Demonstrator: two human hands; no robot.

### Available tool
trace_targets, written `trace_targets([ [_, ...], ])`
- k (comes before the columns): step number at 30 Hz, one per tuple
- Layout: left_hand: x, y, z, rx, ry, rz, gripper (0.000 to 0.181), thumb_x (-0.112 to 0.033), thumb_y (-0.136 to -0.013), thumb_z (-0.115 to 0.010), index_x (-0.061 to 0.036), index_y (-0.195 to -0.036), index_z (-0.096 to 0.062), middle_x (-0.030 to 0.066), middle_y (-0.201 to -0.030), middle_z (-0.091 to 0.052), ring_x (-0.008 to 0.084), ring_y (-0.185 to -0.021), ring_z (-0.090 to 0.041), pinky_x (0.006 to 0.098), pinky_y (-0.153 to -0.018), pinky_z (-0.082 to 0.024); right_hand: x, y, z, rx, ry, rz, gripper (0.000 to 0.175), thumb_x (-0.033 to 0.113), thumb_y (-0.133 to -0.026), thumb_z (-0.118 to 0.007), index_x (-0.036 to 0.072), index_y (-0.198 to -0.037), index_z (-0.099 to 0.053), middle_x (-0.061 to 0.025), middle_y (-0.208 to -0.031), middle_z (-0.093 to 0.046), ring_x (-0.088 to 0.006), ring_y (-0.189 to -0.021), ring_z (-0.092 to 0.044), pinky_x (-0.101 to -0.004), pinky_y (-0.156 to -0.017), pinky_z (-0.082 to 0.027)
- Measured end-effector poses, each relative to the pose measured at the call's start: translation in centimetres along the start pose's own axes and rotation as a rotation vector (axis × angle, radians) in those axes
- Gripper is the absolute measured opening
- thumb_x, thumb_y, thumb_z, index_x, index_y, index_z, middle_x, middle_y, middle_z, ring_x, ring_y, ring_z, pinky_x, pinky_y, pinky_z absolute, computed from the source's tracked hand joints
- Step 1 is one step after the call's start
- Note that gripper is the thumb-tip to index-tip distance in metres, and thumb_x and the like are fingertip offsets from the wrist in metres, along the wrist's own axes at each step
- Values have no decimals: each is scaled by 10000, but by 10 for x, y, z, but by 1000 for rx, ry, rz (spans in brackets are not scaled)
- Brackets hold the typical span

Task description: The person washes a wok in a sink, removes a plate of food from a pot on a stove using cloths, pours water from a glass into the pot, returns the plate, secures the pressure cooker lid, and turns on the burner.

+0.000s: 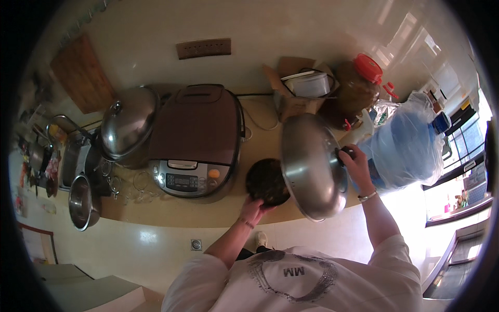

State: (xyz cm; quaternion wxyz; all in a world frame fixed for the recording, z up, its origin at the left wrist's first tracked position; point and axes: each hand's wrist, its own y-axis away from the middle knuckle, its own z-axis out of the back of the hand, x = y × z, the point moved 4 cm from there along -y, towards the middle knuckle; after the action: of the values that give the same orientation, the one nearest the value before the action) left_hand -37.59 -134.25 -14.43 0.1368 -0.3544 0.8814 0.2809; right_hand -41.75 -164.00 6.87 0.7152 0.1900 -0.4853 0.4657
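My right hand [355,165] grips the black knob of a large domed metal lid [314,167], which is tilted on edge above the counter. My left hand [255,212] holds the near rim of a round dark dish or pan [267,182], its thumb on the rim; the lid overlaps the dish's right side in this view. Left of the dish stands a big brown rice cooker [197,124] with its lid down and a control panel in front. What lies behind the domed lid is hidden.
A metal pot with a domed lid [130,121], a steel bowl [80,202] and glass cups [142,187] stand left on the counter [218,216]. A cardboard box [292,105], a red-capped jar [353,89] and a plastic-wrapped blue water bottle [405,144] stand right.
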Motion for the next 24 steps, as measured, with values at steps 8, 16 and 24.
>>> trace_targets([
  [8, -28, 169, 37, -99, -121, -110, 663, 94, -763, -392, -192, -1343, -245, 151, -1297, -384, 369, -1132, -465, 502, -801, -520, 16, 5, -46, 61, 370, 136, 457, 372, -687, -678, 18, -963, -594, -177, -761, -637, -301, -711, -629, -357, -632, -497],
  [16, -21, 257, 57, -293, -28, -333, 678, 111, -738, -386, -175, -1340, -262, 178, -1300, -373, 408, -1138, -446, 528, -833, -500, 11, 19, -99, 185, 674, 282, 436, 430, -682, -636, 97, -954, -564, -133, -742, -639, -312, -721, -624, -400, -647, -487],
  [24, -12, 290, 57, -352, 46, -440, 662, 91, -740, -413, -143, -1342, -267, 179, -1297, -386, 405, -1153, -434, 518, -876, -472, 3, 22, -129, 259, 720, 297, 485, 434, -673, -635, 102, -1012, -533, -144, -764, -640, -307, -735, -629, -402, -659, -489],
])
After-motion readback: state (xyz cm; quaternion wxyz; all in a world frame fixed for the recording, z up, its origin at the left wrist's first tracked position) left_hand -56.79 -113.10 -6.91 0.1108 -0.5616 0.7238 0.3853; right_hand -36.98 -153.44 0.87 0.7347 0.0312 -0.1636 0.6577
